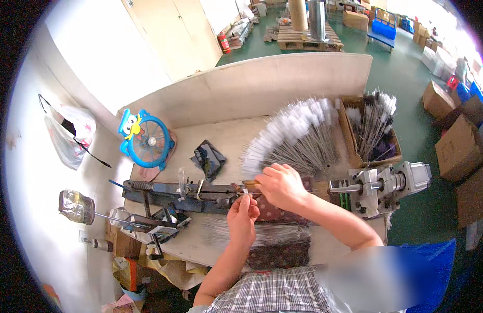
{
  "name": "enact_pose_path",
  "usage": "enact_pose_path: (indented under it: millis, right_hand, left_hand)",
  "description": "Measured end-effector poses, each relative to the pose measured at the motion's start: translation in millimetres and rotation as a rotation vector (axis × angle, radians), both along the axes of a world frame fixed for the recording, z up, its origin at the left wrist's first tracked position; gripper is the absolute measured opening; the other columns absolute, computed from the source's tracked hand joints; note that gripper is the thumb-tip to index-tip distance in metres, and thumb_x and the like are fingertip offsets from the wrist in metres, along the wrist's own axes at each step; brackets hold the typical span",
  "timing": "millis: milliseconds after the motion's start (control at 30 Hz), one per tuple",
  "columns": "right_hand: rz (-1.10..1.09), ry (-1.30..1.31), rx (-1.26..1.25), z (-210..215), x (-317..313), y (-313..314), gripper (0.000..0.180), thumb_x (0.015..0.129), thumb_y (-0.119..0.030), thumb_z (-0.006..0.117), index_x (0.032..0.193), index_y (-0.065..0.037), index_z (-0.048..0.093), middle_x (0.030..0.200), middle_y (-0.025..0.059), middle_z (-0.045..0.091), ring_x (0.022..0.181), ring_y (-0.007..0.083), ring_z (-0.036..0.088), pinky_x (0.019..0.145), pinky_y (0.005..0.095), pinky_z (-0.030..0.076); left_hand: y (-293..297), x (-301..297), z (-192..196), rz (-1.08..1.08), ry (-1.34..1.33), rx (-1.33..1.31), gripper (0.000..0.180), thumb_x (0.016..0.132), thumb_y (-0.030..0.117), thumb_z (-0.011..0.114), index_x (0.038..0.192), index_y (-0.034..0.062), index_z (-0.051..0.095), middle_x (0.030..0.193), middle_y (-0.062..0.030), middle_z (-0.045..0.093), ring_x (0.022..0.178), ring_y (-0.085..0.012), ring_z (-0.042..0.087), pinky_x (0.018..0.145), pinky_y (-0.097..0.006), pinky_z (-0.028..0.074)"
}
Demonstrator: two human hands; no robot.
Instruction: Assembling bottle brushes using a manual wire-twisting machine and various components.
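My left hand (242, 213) is closed in a pinch at the right end of a long dark metal bench fixture (212, 194). Between its fingertips is a small pale piece, too small to name. Just above and to the right, my right hand (281, 189) is wrapped round a small tool with a yellow-brown handle (250, 183), whose tip points left toward the fixture. Beyond my hands fan out many thin wire brushes with white bristle heads (299, 122). A bundle of bare thin wires (272, 233) lies on the table nearer to me.
An open cardboard box (351, 148) of brushes stands at the right, behind a motor-driven clamp unit (379, 188). A blue toy-shaped fan (149, 141) and a dark folded packet (207, 159) sit at the left. A lamp arm (124, 219) juts over the left edge. A low board (252, 83) walls the back.
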State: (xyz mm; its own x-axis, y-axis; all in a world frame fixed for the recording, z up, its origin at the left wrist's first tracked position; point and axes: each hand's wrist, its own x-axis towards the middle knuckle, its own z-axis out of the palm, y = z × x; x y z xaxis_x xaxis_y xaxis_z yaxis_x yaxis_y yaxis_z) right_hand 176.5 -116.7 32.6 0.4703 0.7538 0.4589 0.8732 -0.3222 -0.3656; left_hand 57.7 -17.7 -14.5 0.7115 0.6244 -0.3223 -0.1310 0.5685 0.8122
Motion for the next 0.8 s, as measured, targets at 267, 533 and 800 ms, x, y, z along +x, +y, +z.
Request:
enact_pose_path:
  millis: [267,533,800]
  right_hand:
    - [0.140,0.344,-0.033,-4,1,11,0.022,0.078,-0.024,0.059,0.087,-0.006,0.068,0.081,0.0110,0.064,0.081,0.0291,0.060,0.071,0.0376,0.048]
    - [0.053,0.408,-0.016,-5,-4,12,0.023,0.077,-0.031,0.059,0.082,-0.010,0.067,0.080,0.0101,0.064,0.080,0.0299,0.060,0.070,0.0397,0.048]
    - [-0.066,0.018,0.096,-9,-39,25,0.032,0.067,-0.026,0.071,0.093,-0.008,0.066,0.089,0.0038,0.064,0.092,0.0228,0.056,0.078,0.0363,0.044]
  left_hand:
    - [7,-8,-9,-0.139,-0.010,0.072,0.024,0.091,0.028,0.055,0.086,0.0055,0.055,0.072,-0.0040,0.059,0.059,-0.0120,0.056,0.052,-0.024,0.044]
    - [3,1,12,-0.136,-0.004,-0.147,0.046,0.095,0.046,0.036,0.095,0.0038,0.054,0.085,-0.0073,0.061,0.079,-0.0173,0.059,0.075,-0.032,0.046]
    - [4,-4,-5,-0.019,-0.245,-0.195,0.033,0.095,0.037,0.040,0.098,0.0069,0.053,0.094,-0.0028,0.059,0.091,-0.0153,0.056,0.080,-0.031,0.045]
